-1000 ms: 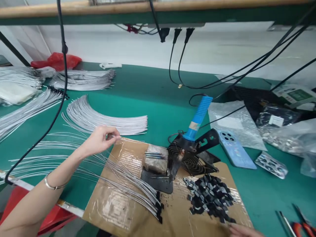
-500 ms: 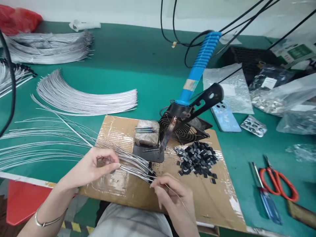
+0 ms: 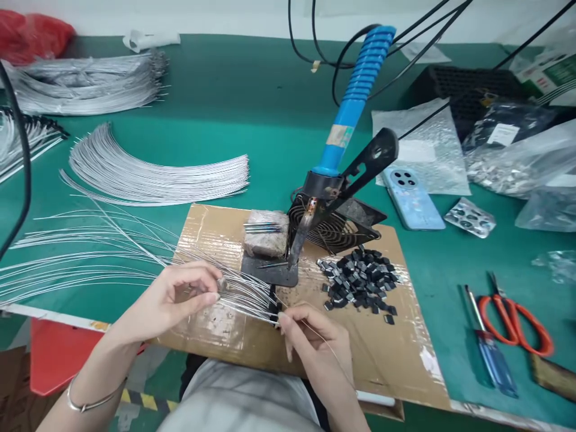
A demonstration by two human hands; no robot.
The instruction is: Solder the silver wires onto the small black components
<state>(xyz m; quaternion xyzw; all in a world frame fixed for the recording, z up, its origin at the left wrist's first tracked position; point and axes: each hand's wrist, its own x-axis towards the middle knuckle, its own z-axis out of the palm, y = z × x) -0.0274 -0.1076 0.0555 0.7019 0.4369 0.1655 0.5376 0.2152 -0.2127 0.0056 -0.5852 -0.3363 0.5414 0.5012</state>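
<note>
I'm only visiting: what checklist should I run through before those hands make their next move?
1. Left hand pinching at the pale wires: ok.
2. Right hand holding the thin wire: ok.
3. Blue-handled iron in its stand, apart from both hands: ok.
4. Iron hot: cannot tell.
5. Pale wires lying neatly: not ok; they fan out and some cross.
6. Small black parts heaped on the cardboard: ok.

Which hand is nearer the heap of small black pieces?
The right hand, on the near side of the heap; the left hand is much farther off.
</note>
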